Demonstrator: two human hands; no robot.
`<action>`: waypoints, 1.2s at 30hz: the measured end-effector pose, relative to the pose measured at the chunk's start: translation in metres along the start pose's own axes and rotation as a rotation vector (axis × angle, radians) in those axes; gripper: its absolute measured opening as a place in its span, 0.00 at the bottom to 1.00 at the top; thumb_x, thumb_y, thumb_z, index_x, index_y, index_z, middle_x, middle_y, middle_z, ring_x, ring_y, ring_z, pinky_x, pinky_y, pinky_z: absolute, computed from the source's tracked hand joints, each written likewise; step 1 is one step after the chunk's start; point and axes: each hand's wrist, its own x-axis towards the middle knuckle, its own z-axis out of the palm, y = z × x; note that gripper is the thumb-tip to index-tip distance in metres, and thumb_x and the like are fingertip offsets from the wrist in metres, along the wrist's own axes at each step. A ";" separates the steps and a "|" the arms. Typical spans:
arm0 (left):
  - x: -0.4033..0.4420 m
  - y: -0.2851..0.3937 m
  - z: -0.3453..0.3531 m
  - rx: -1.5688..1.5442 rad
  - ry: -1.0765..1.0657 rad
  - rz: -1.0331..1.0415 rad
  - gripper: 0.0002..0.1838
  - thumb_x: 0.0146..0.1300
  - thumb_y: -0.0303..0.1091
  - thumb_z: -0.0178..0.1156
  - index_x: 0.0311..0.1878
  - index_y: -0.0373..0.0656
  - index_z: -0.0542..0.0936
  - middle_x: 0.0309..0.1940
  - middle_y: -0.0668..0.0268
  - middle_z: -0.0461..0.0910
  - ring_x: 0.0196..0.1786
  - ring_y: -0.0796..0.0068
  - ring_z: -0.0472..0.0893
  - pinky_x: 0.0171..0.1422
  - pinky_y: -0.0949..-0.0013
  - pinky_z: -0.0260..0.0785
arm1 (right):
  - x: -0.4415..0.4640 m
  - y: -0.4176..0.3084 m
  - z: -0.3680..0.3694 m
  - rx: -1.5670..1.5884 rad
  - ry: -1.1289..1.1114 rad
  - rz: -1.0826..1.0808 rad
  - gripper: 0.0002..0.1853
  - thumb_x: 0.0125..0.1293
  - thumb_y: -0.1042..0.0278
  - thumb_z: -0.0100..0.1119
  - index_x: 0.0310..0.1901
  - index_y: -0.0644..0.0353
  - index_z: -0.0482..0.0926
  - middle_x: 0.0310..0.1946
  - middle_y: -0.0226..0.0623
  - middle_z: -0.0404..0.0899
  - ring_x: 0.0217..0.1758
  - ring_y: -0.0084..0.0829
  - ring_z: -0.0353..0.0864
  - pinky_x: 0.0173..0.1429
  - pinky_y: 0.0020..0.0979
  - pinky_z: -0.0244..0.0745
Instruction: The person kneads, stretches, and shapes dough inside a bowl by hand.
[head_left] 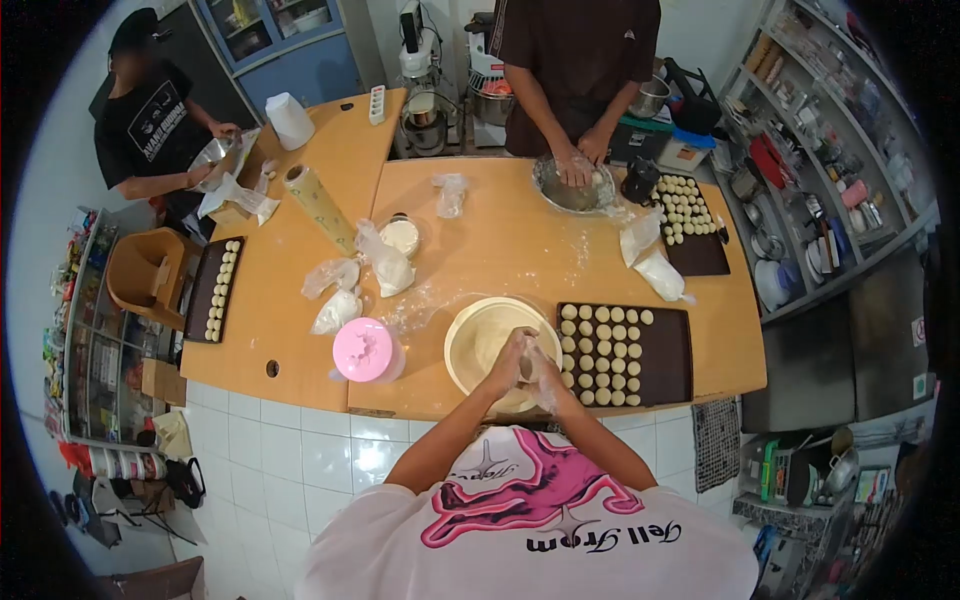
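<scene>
My left hand (pixel 512 362) and my right hand (pixel 546 378) are pressed together over the right side of a cream-coloured bowl (pixel 462 335). Their fingers are closed against each other, and whatever lies between the palms is mostly hidden. Pale floury smears show on the right hand. Just right of the bowl lies a dark baking tray (pixel 665 355) with rows of small round dough balls (pixel 602 350) over its left part. A pink-lidded container (pixel 367 350) stands to the left of the bowl.
Flour bags (pixel 388 265), a tub of white powder (pixel 400 237) and a roll of plastic wrap (pixel 320 210) lie left of centre. Across the table (pixel 480 230), a person's hands work in a metal bowl (pixel 573 200). Another person holds a bowl at far left. More dough trays (pixel 700 257) flank the table.
</scene>
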 end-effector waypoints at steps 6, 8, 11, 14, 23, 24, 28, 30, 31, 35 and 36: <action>0.008 0.003 -0.007 0.370 0.121 0.359 0.21 0.72 0.41 0.35 0.58 0.41 0.69 0.55 0.52 0.70 0.56 0.55 0.70 0.66 0.63 0.56 | 0.022 -0.013 -0.004 -0.499 0.077 -0.229 0.24 0.66 0.47 0.52 0.51 0.60 0.75 0.36 0.41 0.80 0.39 0.35 0.80 0.43 0.36 0.75; 0.001 0.009 -0.003 0.259 0.128 0.162 0.20 0.71 0.40 0.38 0.55 0.39 0.72 0.51 0.50 0.73 0.53 0.55 0.73 0.62 0.63 0.60 | 0.050 0.006 -0.031 -0.681 0.099 -0.306 0.22 0.65 0.50 0.53 0.44 0.65 0.79 0.32 0.48 0.81 0.36 0.38 0.81 0.42 0.36 0.74; -0.008 0.022 0.001 0.381 0.172 0.024 0.19 0.71 0.39 0.40 0.52 0.36 0.74 0.46 0.51 0.77 0.49 0.60 0.77 0.56 0.65 0.65 | 0.047 -0.002 -0.035 -0.684 0.036 -0.426 0.22 0.64 0.51 0.54 0.43 0.67 0.79 0.33 0.51 0.81 0.35 0.41 0.81 0.42 0.36 0.73; -0.013 0.034 0.006 0.539 0.235 0.079 0.18 0.70 0.38 0.43 0.50 0.34 0.75 0.44 0.51 0.78 0.47 0.60 0.79 0.51 0.65 0.68 | 0.041 -0.009 -0.033 -0.697 0.021 -0.395 0.23 0.64 0.50 0.54 0.42 0.67 0.79 0.30 0.49 0.81 0.34 0.40 0.81 0.41 0.35 0.73; -0.009 0.016 0.015 0.710 0.308 0.336 0.19 0.66 0.38 0.47 0.50 0.32 0.74 0.47 0.44 0.75 0.52 0.46 0.73 0.60 0.56 0.62 | 0.045 -0.025 -0.028 -0.679 -0.171 0.064 0.37 0.64 0.31 0.38 0.49 0.63 0.77 0.39 0.46 0.79 0.44 0.38 0.78 0.39 0.35 0.75; -0.009 0.015 0.013 0.720 0.288 0.313 0.19 0.66 0.38 0.47 0.50 0.32 0.75 0.47 0.44 0.75 0.52 0.46 0.73 0.61 0.56 0.61 | 0.066 -0.006 -0.039 -0.636 -0.218 0.127 0.38 0.64 0.30 0.36 0.50 0.62 0.75 0.40 0.46 0.79 0.46 0.37 0.78 0.39 0.35 0.75; -0.003 0.022 0.005 0.751 0.189 0.277 0.16 0.64 0.38 0.49 0.45 0.34 0.76 0.45 0.47 0.76 0.48 0.48 0.75 0.55 0.57 0.63 | 0.027 -0.048 -0.016 -0.361 -0.328 0.284 0.40 0.63 0.27 0.30 0.55 0.58 0.71 0.40 0.45 0.79 0.43 0.35 0.79 0.38 0.34 0.77; -0.005 0.028 0.009 0.765 0.246 0.340 0.15 0.64 0.39 0.51 0.40 0.34 0.77 0.41 0.48 0.78 0.44 0.51 0.76 0.49 0.59 0.66 | 0.029 -0.051 -0.022 -0.332 -0.403 0.334 0.39 0.63 0.27 0.31 0.56 0.57 0.71 0.38 0.44 0.79 0.37 0.33 0.80 0.37 0.33 0.77; -0.004 0.026 0.010 0.712 0.275 0.289 0.15 0.63 0.39 0.52 0.38 0.34 0.78 0.38 0.49 0.78 0.40 0.54 0.77 0.46 0.61 0.66 | 0.030 -0.052 -0.027 -0.318 -0.440 0.360 0.39 0.63 0.27 0.32 0.56 0.56 0.70 0.37 0.43 0.79 0.34 0.32 0.81 0.36 0.33 0.77; 0.000 -0.009 -0.008 0.493 0.342 0.054 0.13 0.61 0.37 0.56 0.32 0.34 0.78 0.25 0.57 0.76 0.28 0.65 0.76 0.35 0.66 0.67 | 0.041 -0.034 -0.033 -0.455 -0.386 0.321 0.36 0.64 0.31 0.38 0.56 0.59 0.70 0.29 0.40 0.79 0.25 0.29 0.79 0.30 0.30 0.75; 0.003 -0.020 -0.016 0.436 0.344 -0.010 0.13 0.60 0.36 0.56 0.30 0.34 0.77 0.23 0.60 0.76 0.26 0.68 0.75 0.32 0.67 0.67 | 0.032 -0.035 -0.025 -0.469 -0.384 0.266 0.34 0.64 0.34 0.42 0.55 0.60 0.71 0.27 0.39 0.78 0.23 0.28 0.78 0.29 0.29 0.74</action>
